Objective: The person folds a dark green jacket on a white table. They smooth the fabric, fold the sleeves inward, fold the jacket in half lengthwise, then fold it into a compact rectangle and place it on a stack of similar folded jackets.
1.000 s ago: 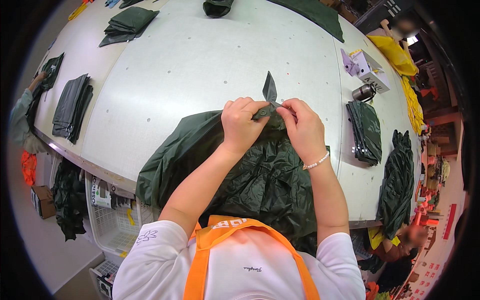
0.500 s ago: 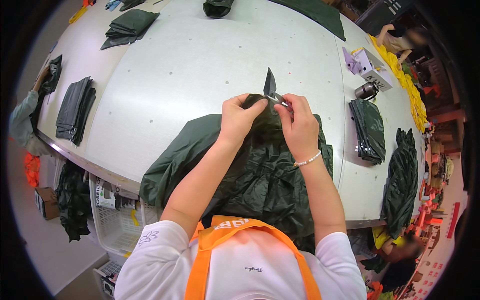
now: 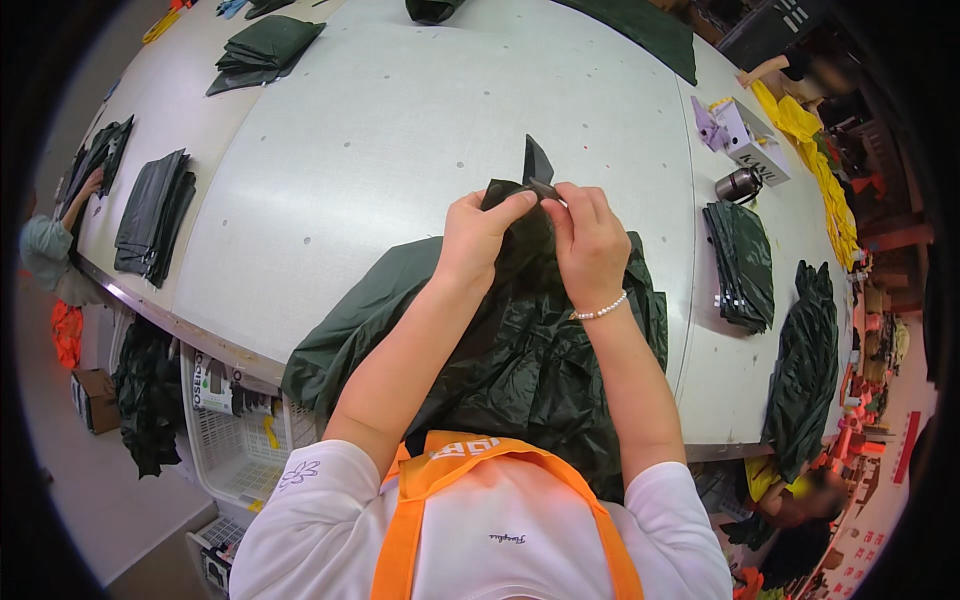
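Observation:
A dark green, shiny thin-fabric garment (image 3: pixel 545 340) lies crumpled over the table's near edge, reaching down toward my lap. My left hand (image 3: pixel 474 236) pinches a dark edge of it between thumb and fingers. Close beside it, my right hand (image 3: pixel 592 248), with a beaded bracelet at the wrist, is closed on the same edge, thumb against the forefinger. A small dark pointed flap (image 3: pixel 537 160) sticks up beyond the fingertips. My fingers hide how the flap joins the fabric.
Folded dark green bundles lie left (image 3: pixel 155 215), far left (image 3: pixel 265 45) and right (image 3: pixel 740 265) on the white table (image 3: pixel 380 150). A metal bottle (image 3: pixel 738 184) and white box (image 3: pixel 752 145) stand at right. Below the left edge is a white basket (image 3: pixel 240 450). Other people work at the sides.
My right fingers have shifted slightly left, closer to the left hand. A pale strip that showed between them is now mostly covered. The pointed flap has turned a little.

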Demonstrator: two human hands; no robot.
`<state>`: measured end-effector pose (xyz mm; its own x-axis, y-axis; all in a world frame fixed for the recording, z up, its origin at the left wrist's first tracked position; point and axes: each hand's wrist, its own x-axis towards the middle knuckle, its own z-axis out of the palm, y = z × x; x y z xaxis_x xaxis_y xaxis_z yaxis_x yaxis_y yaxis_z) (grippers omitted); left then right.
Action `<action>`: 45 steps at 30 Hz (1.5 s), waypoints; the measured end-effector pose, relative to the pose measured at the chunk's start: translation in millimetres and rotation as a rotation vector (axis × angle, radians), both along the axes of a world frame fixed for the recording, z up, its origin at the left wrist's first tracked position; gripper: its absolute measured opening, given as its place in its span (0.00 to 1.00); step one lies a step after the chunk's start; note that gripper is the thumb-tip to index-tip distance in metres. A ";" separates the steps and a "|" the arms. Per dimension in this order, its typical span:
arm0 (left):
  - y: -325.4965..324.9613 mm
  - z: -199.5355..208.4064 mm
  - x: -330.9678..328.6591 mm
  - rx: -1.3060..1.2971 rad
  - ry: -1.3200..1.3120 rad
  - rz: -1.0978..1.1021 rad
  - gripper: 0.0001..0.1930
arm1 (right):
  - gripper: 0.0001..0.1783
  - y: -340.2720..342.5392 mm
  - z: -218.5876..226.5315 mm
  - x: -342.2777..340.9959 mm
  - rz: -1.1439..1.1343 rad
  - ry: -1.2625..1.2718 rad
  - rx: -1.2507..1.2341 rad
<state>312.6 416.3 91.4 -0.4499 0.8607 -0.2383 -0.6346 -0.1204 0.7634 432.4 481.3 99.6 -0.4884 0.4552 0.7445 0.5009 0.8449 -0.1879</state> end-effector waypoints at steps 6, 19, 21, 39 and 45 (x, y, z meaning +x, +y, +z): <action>-0.6 -2.6 7.1 0.022 0.413 0.120 0.06 | 0.11 -3.3 9.0 10.3 0.013 0.067 -0.296; -1.6 -15.1 17.1 0.137 1.172 0.337 0.09 | 0.11 13.1 36.3 22.2 0.300 -0.027 -0.808; -2.0 -18.3 16.1 0.126 1.169 0.306 0.09 | 0.08 19.1 32.7 20.4 0.312 -0.039 -0.724; 0.6 -7.0 14.2 0.017 0.583 0.144 0.06 | 0.13 -2.7 8.6 40.5 0.104 0.082 -0.723; 1.7 -7.2 11.1 0.036 0.277 0.063 0.06 | 0.12 -7.2 -2.9 20.1 0.111 0.089 -0.465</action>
<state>323.6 417.9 84.2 -0.5463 0.8348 -0.0684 -0.3926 -0.1831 0.9013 452.6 474.1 96.7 -0.4962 0.6987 0.5154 0.3774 0.7082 -0.5967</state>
